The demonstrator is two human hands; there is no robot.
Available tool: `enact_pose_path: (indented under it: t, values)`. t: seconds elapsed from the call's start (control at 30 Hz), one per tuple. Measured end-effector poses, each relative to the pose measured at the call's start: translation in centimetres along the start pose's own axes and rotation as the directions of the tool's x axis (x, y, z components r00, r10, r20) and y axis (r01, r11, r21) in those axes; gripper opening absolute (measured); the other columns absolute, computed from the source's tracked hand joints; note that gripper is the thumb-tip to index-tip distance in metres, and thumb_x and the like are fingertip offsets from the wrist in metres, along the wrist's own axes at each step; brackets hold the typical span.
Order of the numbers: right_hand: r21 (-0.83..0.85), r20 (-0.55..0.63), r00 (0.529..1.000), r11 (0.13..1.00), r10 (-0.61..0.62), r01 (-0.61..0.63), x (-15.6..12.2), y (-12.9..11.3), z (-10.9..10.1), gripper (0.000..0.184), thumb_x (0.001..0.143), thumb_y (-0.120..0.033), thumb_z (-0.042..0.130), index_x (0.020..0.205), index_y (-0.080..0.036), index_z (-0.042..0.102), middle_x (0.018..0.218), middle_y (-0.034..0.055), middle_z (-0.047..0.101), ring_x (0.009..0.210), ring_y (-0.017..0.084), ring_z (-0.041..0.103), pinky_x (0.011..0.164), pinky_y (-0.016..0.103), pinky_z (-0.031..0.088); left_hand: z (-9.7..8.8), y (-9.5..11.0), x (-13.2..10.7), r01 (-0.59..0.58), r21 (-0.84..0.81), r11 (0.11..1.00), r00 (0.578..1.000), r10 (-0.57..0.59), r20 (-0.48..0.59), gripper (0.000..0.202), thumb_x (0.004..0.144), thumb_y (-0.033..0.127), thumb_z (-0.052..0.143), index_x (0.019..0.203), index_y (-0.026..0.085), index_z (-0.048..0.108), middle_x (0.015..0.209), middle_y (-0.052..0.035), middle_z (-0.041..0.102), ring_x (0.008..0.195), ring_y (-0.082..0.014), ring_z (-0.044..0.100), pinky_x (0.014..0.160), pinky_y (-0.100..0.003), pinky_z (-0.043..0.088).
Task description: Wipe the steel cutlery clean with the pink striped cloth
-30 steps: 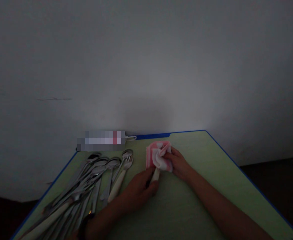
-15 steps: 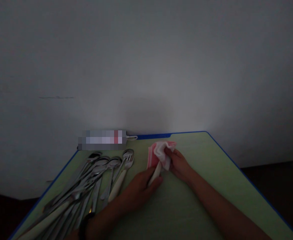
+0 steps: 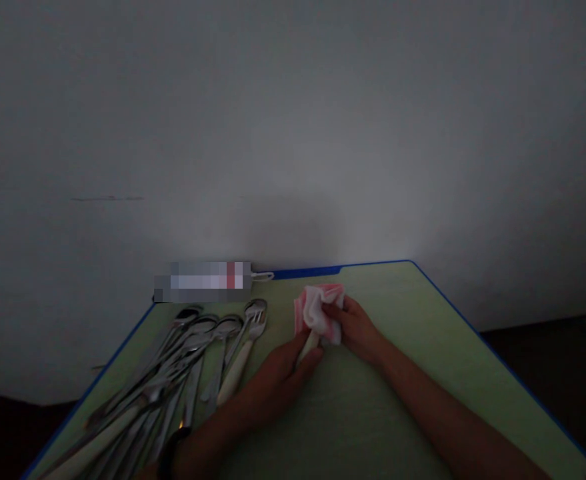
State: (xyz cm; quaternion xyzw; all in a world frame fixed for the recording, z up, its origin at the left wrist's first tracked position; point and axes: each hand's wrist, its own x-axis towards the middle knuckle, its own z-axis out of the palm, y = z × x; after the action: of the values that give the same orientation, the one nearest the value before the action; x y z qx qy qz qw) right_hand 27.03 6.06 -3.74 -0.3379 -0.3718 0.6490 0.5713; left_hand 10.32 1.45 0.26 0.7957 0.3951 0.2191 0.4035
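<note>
My left hand is closed around the white handle of a utensil, whose far end is hidden inside a pink and white cloth. My right hand is closed on that bunched cloth, pressing it around the utensil. Both hands meet near the middle of the green table. The scene is dim.
A spread of several spoons and forks, some with white handles, lies on the left part of the table. A blurred long object rests at the far edge against the pale wall. The table has a blue rim.
The right hand has shifted the cloth slightly along the utensil, back and forth. The left hand has stayed nearly in place on the handle.
</note>
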Motion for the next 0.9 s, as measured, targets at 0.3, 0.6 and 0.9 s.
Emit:
enact_pose_path:
  t: [0.3,0.6,0.9]
  values:
    - [0.209,-0.177,0.983,0.978,0.052,-0.014,0.6,-0.5,0.2,0.038,0.060,-0.042,0.072,0.085,-0.016,0.061,0.071,0.0025,0.065,0.064,0.015,0.057,0.060,0.027,0.044,0.1,-0.2,-0.3,-0.019,0.145,0.989,0.997,0.009,0.071,0.032,0.092,0.037,0.030,0.093,0.018,0.056,0.088,-0.0037,0.061,0.081,-0.0178,0.054,0.078,-0.029,0.041]
    - [0.142,-0.092,0.995,0.990,0.034,-0.021,0.1,-0.8,0.1,0.035,0.062,-0.039,0.071,0.083,-0.014,0.060,0.066,0.0005,0.062,0.055,0.010,0.050,0.053,0.023,0.039,0.5,-0.9,0.3,0.039,0.069,0.997,0.998,-0.042,0.048,0.033,0.093,0.037,0.027,0.080,0.018,0.050,0.068,0.0003,0.054,0.061,-0.0134,0.049,0.058,-0.023,0.039]
    - [0.041,-0.008,0.998,0.997,0.069,-0.068,0.0,-0.9,-0.1,0.036,0.062,-0.040,0.071,0.086,-0.014,0.062,0.071,0.0021,0.063,0.058,0.011,0.051,0.055,0.022,0.039,0.3,-0.7,0.4,0.073,0.084,0.994,0.997,-0.073,-0.003,0.032,0.091,0.038,0.033,0.076,0.017,0.051,0.063,0.0024,0.052,0.055,-0.0117,0.047,0.051,-0.022,0.034]
